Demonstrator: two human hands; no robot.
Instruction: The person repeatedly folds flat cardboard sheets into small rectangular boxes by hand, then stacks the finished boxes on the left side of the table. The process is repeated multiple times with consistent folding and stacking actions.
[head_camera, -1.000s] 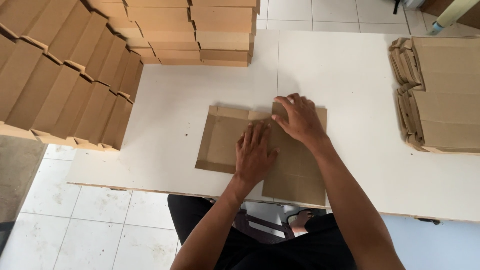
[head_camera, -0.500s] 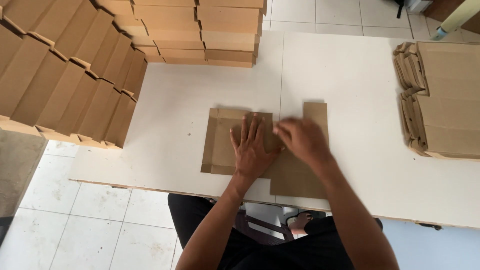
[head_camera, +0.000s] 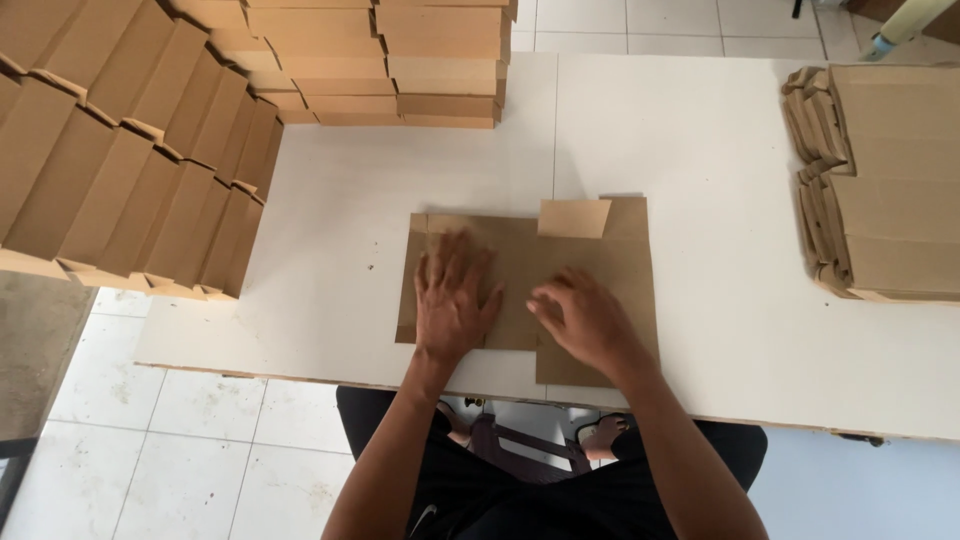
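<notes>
Pressing down side by side, both hands lie on a flat brown cardboard blank (head_camera: 520, 285) near the front edge of the white table (head_camera: 700, 150). The left hand (head_camera: 455, 295) is spread palm-down, fingers apart, on the blank's left half. The right hand (head_camera: 588, 322) rests just beside it, fingers loosely curled and together, knuckles up, gripping nothing. Both forearms reach in from below, over dark trousers. A small flap (head_camera: 573, 218) stands folded up at the blank's far edge. Off to the right sits a pile of flattened brown cartons (head_camera: 890, 180). Along the left runs a slanted row of folded cartons (head_camera: 120, 150), overlapping like shingles, and another stack (head_camera: 440, 60) rises at the far edge.
</notes>
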